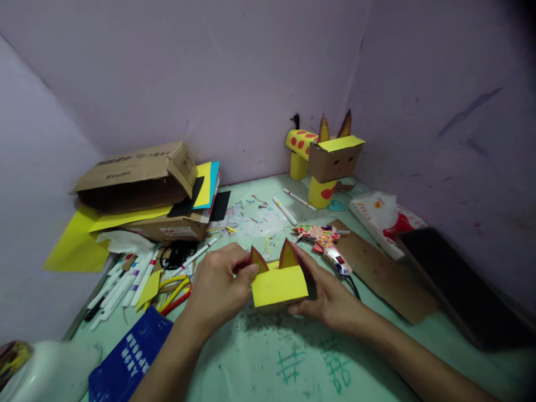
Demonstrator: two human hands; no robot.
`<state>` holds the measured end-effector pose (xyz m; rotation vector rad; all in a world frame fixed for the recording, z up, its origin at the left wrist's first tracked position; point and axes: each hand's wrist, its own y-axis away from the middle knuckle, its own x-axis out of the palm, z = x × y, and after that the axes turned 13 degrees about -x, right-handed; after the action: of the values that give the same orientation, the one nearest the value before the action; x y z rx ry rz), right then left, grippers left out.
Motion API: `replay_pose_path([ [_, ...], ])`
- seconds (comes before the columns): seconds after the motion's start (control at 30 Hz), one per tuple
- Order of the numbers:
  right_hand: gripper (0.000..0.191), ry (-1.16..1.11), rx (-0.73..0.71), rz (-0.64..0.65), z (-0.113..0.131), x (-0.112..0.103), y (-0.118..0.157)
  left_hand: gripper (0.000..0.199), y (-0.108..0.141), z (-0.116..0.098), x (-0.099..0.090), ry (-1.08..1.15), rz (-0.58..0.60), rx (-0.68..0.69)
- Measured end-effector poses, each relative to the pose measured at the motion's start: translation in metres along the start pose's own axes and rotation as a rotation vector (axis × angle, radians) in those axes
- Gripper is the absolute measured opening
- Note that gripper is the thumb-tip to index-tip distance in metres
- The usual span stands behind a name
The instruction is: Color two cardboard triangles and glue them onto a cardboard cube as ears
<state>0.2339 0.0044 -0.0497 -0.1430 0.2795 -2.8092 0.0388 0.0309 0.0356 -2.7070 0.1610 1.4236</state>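
2 hands (218,287) (330,298) grip yellow-topped box (280,286) over scuffed green table (268,357), purple walls (234,72).

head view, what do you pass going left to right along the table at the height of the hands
white markers → scissors → left hand → yellow-topped box with ears → right hand → brown cardboard sheet → dark flat slab

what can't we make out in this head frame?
- Front and sides of the yellow-topped box: hidden in the head view by the left hand and right hand.
- Print on the blue packet: too blurred to read.
- White object, bottom left: cut off by the frame edge.
- Dark slab, right: too dark to identify.
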Motion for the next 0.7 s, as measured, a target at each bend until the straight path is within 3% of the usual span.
replay_pose_path([
  [0.7,0.108,-0.077,-0.002,0.0,0.0001,0.002,0.0011,0.019,0.0,0.0018,-0.0011,-0.05,0.041,-0.009],
])
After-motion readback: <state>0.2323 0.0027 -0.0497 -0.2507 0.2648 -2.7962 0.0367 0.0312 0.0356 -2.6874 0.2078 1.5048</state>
